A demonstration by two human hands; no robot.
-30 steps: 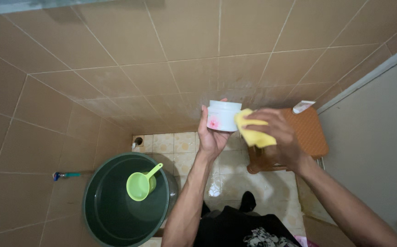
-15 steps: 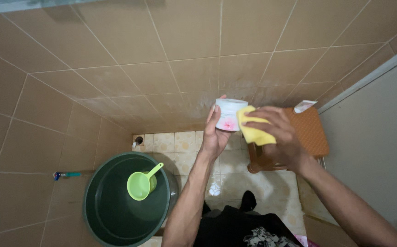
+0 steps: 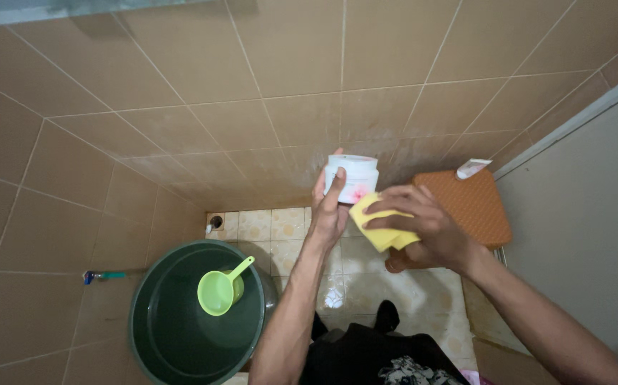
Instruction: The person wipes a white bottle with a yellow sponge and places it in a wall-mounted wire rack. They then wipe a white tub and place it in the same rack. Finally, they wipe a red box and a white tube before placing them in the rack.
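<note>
White jar (image 3: 352,178) with a pink flower sits gripped in the left hand (image 3: 328,211), close to the tiled wall (image 3: 252,107). Just beside its lower edge, the right hand (image 3: 423,227) clutches a folded yellow cloth (image 3: 382,228) above the brown stool (image 3: 469,207).

I'm standing in a small home bathroom, the wash-by-bucket kind. Tan tiled walls (image 3: 181,78) close in on two sides, with patterned floor tiles (image 3: 273,224) below and a floor drain (image 3: 215,222) in the corner. A big dark green water tub (image 3: 181,328) sits at my feet with a light green dipper (image 3: 220,289) in it, a wall tap (image 3: 102,274) sticks out beside it, and a brown plastic stool (image 3: 469,207) stands against the wall.
</note>
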